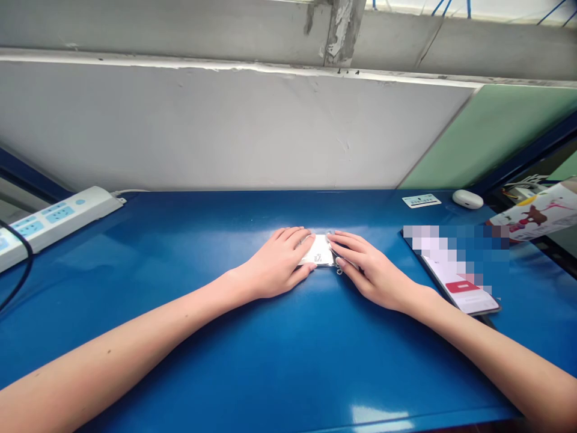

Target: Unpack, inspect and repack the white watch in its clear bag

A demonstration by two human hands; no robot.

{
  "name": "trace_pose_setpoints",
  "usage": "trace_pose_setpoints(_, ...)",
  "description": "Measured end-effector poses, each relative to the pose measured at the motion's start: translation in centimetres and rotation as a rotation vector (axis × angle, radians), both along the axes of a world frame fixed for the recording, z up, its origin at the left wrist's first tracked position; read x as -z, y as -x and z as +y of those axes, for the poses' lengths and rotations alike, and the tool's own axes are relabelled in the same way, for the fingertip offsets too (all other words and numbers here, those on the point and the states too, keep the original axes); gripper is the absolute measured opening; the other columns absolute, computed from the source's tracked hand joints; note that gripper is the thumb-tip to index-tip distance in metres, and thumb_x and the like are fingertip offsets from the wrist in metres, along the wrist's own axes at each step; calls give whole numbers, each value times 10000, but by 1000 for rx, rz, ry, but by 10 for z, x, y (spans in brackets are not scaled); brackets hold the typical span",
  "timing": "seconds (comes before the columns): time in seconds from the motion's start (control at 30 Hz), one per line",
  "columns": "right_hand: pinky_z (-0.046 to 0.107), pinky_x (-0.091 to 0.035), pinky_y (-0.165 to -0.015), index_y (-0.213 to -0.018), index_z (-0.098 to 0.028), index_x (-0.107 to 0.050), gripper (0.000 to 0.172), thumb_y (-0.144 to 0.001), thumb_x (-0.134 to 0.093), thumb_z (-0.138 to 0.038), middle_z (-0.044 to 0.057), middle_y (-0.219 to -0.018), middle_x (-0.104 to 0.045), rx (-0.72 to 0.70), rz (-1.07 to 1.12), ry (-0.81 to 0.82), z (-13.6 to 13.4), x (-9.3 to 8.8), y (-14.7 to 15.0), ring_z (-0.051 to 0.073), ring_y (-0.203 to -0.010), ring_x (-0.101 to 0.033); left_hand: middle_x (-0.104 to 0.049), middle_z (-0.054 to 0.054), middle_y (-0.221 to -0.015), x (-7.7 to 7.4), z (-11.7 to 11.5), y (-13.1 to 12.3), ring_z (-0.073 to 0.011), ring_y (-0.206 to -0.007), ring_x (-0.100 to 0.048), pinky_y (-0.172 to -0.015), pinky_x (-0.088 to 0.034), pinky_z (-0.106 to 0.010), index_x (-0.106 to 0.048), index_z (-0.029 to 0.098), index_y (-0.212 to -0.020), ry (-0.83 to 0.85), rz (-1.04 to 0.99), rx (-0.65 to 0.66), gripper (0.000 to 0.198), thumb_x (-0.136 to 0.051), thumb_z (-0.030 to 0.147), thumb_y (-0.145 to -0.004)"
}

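A small white flat rectangular thing with dark printed marks lies on the blue table. I cannot tell what kind of item it is. My left hand covers its left end, fingers along the far side and thumb on the near edge. At the right end, the fingertips of my right hand grip its edge, thumb and fingers bent toward each other. A small shiny ring-like piece shows beside the right thumb. Both hands hide parts of the white thing.
A white power strip with a black cable is at the left. On the right lie a phone, partly blurred out, a card, a white earbud case and a printed box. Behind the table stands a wall.
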State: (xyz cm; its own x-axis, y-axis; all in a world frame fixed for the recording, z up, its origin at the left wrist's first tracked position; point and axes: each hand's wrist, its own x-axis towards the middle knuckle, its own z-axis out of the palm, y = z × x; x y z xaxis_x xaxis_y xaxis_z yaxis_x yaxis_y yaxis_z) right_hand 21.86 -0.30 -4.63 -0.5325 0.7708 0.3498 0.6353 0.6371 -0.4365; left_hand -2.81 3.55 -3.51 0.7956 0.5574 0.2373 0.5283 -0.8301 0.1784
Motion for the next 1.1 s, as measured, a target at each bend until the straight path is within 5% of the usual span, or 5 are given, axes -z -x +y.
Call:
trace_pose_setpoints(0.37, 588, -387, -1144, -1265, -100, -632, 348, -977, -457, -188, 204, -1438, -550, -50, -212, -184, 3, -8, 7, 356, -1435, -380, -533, -232, -1398, 3, 1, 1, -361, -1319, -474, -1099, -390, -514, -494, 47, -1367, -1, 0, 8, 457, -440, 322, -1005)
trace_pose_setpoints(0.7, 519, -323, -1204, -1124, -31, -683, 313, -940, -440, -103, 213, -1463, -522, -151, -395, -324, 7, -12, 15, 332, -1392, -450, -520, -220, -1421, 6, 2, 0, -344, -1322, -475, -1100, -391, -509, -483, 61, -1385, 6, -4, 12, 461, -415, 326, -1014)
trace_pose_setpoints(1.1, 515, -517, -1017, -1168, -116, -623, 304, -977, -388, -140, 197, -1275, -664, 113, -58, -205, 12, 0, 6, 309, -1212, -611, -515, -191, -1422, 6, 3, 1, -342, -1318, -475, -1091, -403, -522, -442, 123, -1416, 70, -61, -26, 483, -433, 400, -1021)
